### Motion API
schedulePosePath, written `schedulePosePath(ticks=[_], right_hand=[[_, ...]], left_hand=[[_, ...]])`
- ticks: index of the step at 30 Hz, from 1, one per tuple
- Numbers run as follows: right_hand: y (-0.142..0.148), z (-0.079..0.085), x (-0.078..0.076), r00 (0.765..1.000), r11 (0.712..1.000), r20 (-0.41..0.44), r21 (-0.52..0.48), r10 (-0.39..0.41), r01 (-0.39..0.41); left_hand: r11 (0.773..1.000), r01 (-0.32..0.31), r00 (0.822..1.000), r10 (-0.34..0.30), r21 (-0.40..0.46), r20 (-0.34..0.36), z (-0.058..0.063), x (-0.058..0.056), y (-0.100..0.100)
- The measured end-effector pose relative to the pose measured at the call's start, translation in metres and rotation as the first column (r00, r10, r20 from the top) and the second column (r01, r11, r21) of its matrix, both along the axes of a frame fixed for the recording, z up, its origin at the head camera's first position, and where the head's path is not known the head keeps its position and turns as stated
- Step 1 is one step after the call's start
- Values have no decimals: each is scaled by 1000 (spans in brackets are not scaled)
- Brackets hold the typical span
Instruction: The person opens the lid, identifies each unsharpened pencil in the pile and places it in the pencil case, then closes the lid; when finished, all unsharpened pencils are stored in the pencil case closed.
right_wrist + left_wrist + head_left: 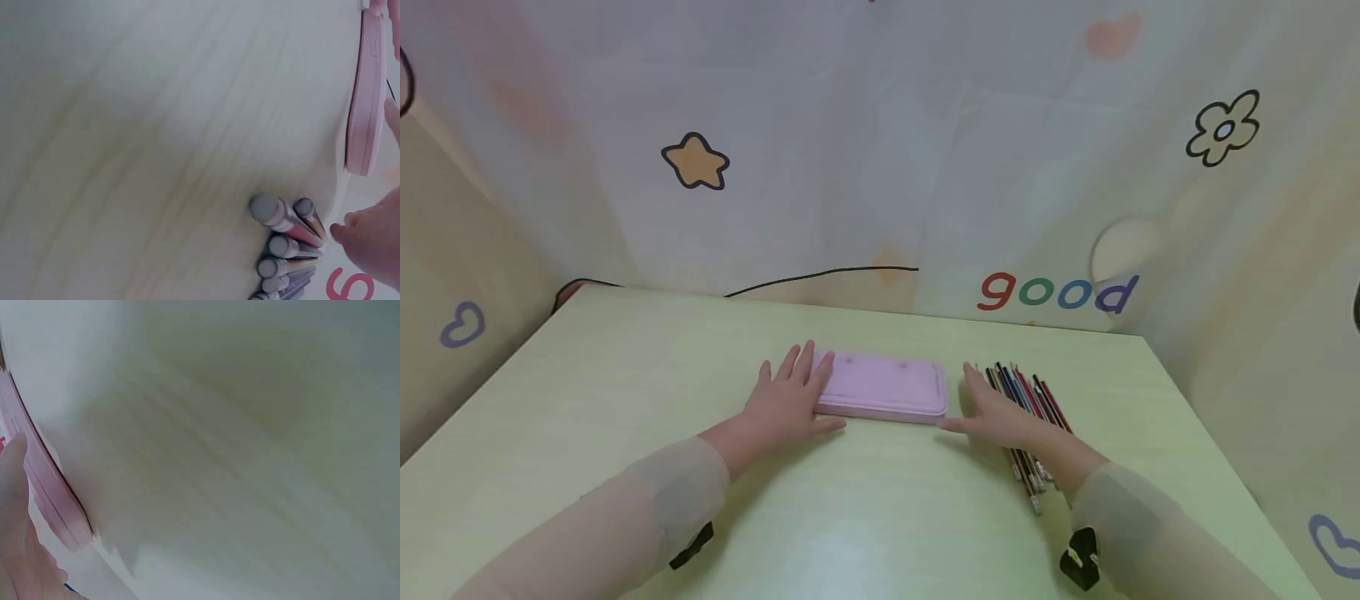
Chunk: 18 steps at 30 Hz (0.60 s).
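Note:
A flat pink pencil case [882, 387] lies closed on the table, its long side facing me. At its left end is my left hand [786, 400], fingers spread and fairly straight, with the index finger overlapping the case's corner. My right hand [996, 414] is by the other end, its thumb tip right at the near corner and its fingers extended. Under and beside the right hand lies a bundle of pencils [1032, 483], partly hidden by the hand and wrist. The right wrist view shows their blunt ends [269, 209] close up and the case [365, 106] at the edge.
The pale green table [865, 517] has a printed cloth backdrop [880, 167] behind it and at both sides. Drawings and the coloured word "good" [1036, 292] mark the cloth. Dark straps [1081, 558] show near both sleeves.

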State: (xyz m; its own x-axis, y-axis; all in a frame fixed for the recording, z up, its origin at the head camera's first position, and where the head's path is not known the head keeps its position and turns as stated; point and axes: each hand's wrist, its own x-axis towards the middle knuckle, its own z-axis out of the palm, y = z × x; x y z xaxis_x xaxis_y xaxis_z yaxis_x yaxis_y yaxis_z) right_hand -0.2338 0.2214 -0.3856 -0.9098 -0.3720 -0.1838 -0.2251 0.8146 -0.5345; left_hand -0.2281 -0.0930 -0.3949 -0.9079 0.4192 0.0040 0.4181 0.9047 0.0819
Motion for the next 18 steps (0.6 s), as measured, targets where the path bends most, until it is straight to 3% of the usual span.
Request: schedulePosePath(ticks=[6, 13, 18], right_hand=[[-7, -5, -6, 998, 998, 43, -38, -56, 57], [-17, -8, -14, 993, 995, 89, -63, -71, 76], [-19, -12, -17, 991, 992, 122, -105, -62, 75]], left_hand=[[998, 50, 998, -51, -33, -32, -3, -9, 8], [997, 73, 997, -74, -33, -10, -1, -17, 15], [995, 90, 996, -89, -42, 32, -6, -23, 17]])
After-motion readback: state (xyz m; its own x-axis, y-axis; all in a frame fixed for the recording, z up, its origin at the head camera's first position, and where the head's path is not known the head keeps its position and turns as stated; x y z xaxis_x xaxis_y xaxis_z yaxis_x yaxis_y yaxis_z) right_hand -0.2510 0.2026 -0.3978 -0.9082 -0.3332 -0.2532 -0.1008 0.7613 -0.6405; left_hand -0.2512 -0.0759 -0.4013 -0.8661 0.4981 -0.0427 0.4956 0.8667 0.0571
